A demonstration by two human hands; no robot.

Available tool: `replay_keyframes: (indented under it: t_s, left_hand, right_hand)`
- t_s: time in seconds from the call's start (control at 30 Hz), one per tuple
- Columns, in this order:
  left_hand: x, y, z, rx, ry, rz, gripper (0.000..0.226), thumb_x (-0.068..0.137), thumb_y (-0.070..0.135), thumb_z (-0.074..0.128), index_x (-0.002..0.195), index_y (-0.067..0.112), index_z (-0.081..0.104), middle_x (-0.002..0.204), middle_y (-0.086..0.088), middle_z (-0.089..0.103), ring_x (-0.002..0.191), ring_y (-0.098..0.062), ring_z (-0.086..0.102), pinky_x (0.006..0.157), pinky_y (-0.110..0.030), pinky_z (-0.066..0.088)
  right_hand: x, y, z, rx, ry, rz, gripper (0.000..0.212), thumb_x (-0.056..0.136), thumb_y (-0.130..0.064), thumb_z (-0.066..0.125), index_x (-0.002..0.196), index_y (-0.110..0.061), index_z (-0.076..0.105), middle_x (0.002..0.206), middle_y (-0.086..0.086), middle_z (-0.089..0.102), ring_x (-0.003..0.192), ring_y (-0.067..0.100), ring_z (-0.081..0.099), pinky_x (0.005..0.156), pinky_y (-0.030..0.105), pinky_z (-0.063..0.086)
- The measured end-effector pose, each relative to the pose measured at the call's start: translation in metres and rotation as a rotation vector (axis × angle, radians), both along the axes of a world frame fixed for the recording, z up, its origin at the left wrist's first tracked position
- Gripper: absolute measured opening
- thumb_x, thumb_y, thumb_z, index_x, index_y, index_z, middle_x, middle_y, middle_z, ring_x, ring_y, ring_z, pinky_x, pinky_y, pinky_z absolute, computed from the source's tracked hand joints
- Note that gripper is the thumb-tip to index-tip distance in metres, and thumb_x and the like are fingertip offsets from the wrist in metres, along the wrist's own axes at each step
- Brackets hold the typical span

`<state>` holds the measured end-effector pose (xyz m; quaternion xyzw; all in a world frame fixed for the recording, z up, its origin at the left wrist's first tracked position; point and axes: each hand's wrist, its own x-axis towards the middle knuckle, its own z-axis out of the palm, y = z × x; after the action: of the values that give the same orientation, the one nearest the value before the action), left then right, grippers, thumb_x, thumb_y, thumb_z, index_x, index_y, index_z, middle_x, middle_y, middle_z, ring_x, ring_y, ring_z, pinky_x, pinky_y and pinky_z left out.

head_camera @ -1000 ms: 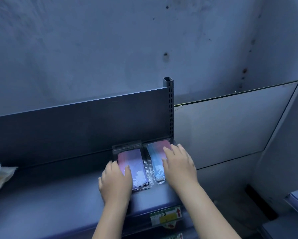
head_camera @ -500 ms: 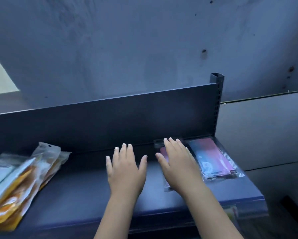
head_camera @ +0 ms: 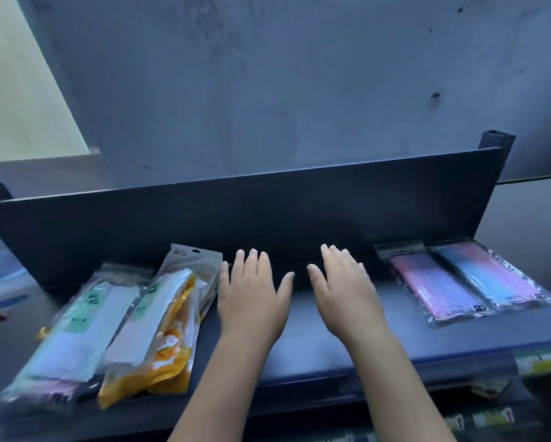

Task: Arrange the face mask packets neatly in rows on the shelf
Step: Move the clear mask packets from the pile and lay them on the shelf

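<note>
Two clear packets lie side by side at the right end of the dark shelf (head_camera: 331,342): a pink-to-dark mask packet (head_camera: 433,285) and a blue-pink mask packet (head_camera: 494,275). At the left end a loose pile overlaps: a white-and-green packet (head_camera: 79,330), another white one (head_camera: 150,314), and an orange-yellow packet (head_camera: 172,355). My left hand (head_camera: 252,295) hovers flat, fingers spread, just right of the pile. My right hand (head_camera: 347,291) is flat and empty over the bare middle of the shelf, left of the pink packet.
A dark back panel (head_camera: 268,218) runs behind the shelf, with a slotted upright post (head_camera: 497,145) at its right end. Price labels (head_camera: 542,362) sit on the front edge. A grey stained wall (head_camera: 268,74) rises behind. A white-blue container (head_camera: 0,269) stands at far left.
The view has swung left. Both hands left the two coloured packets at the right end and moved left to the middle of the shelf; the loose pile is now fully in sight.
</note>
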<state>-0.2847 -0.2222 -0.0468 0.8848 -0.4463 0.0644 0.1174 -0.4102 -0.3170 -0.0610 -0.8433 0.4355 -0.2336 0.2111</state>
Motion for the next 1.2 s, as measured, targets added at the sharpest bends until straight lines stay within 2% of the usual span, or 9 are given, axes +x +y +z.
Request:
replay_keyframes:
  t_s: [0.27,0.4,0.6,0.73,0.83,0.9,1.03,1.13,1.2]
  left_hand:
    - [0.034,0.027,0.006,0.004,-0.008,0.031,0.074,0.107,0.063,0.02,0.167,0.019,0.021,0.175,0.003,0.022,0.164,-0.019,0.004,0.132,-0.047,-0.001]
    - [0.032,0.027,0.008,-0.039,0.014,0.07,0.074,0.107,0.064,0.021,0.167,0.02,0.022,0.176,0.003,0.022,0.164,-0.02,0.006,0.131,-0.047,0.0]
    - [0.048,0.044,0.01,-0.071,0.015,0.102,0.073,0.106,0.063,0.024,0.166,0.021,0.025,0.175,0.004,0.022,0.164,-0.019,0.008,0.131,-0.047,0.0]
    - [0.082,0.07,0.005,-0.075,0.038,0.133,0.073,0.106,0.063,0.026,0.166,0.02,0.027,0.175,0.004,0.025,0.163,-0.02,0.01,0.131,-0.047,0.001]
    - [0.117,0.092,0.002,-0.099,0.069,0.158,0.073,0.106,0.062,0.028,0.166,0.021,0.028,0.174,0.006,0.025,0.163,-0.02,0.01,0.131,-0.047,0.002]
    - [0.143,0.109,0.0,-0.093,0.091,0.165,0.072,0.106,0.063,0.026,0.166,0.021,0.028,0.174,0.005,0.025,0.163,-0.02,0.01,0.131,-0.047,0.002]
    - [0.198,0.152,-0.007,-0.068,0.105,0.201,0.073,0.106,0.063,0.024,0.165,0.021,0.028,0.174,0.004,0.026,0.163,-0.02,0.012,0.131,-0.047,0.003]
    - [0.237,0.18,-0.015,-0.097,0.176,0.259,0.067,0.106,0.06,0.029,0.16,0.02,0.039,0.168,0.001,0.039,0.159,-0.023,0.024,0.13,-0.049,0.008]
    - [0.258,0.195,-0.019,-0.116,0.278,0.284,0.06,0.105,0.058,0.032,0.149,0.021,0.051,0.156,-0.002,0.053,0.147,-0.027,0.042,0.126,-0.051,0.02]
  right_hand:
    - [0.032,0.034,0.003,0.016,-0.043,0.079,0.059,0.111,-0.045,0.026,0.165,-0.021,0.024,0.172,-0.007,0.025,0.161,0.012,0.009,0.131,0.036,0.009]
    - [0.033,0.029,-0.009,0.139,-0.086,0.116,0.06,0.111,-0.047,0.028,0.165,-0.021,0.025,0.171,-0.008,0.026,0.161,0.011,0.01,0.129,0.039,0.017]
    - [0.054,0.045,-0.012,0.148,-0.057,0.147,0.062,0.11,-0.049,0.03,0.164,-0.019,0.027,0.171,-0.005,0.028,0.161,0.013,0.011,0.129,0.04,0.019]
    - [0.089,0.071,-0.002,0.105,-0.038,0.185,0.06,0.11,-0.046,0.033,0.161,-0.014,0.033,0.169,0.0,0.033,0.161,0.017,0.013,0.129,0.037,0.014]
    - [0.125,0.098,0.007,0.059,-0.029,0.209,0.047,0.111,-0.042,0.038,0.145,-0.012,0.049,0.156,0.001,0.048,0.159,0.021,0.021,0.125,0.037,0.019]
    - [0.151,0.119,0.012,0.054,-0.033,0.237,0.04,0.11,-0.04,0.04,0.138,-0.015,0.053,0.15,-0.001,0.053,0.156,0.021,0.025,0.121,0.036,0.025]
    - [0.195,0.158,0.011,0.015,0.05,0.271,0.05,0.109,-0.043,0.04,0.151,-0.016,0.045,0.161,-0.002,0.043,0.158,0.018,0.021,0.124,0.033,0.023]
    - [0.22,0.176,0.005,0.009,0.097,0.226,0.058,0.106,-0.048,0.044,0.156,-0.018,0.039,0.164,-0.002,0.038,0.155,0.019,0.025,0.122,0.035,0.029]
    - [0.232,0.186,0.002,0.045,0.099,0.185,0.066,0.103,-0.048,0.051,0.159,-0.019,0.032,0.161,-0.004,0.038,0.15,0.019,0.03,0.119,0.037,0.036]
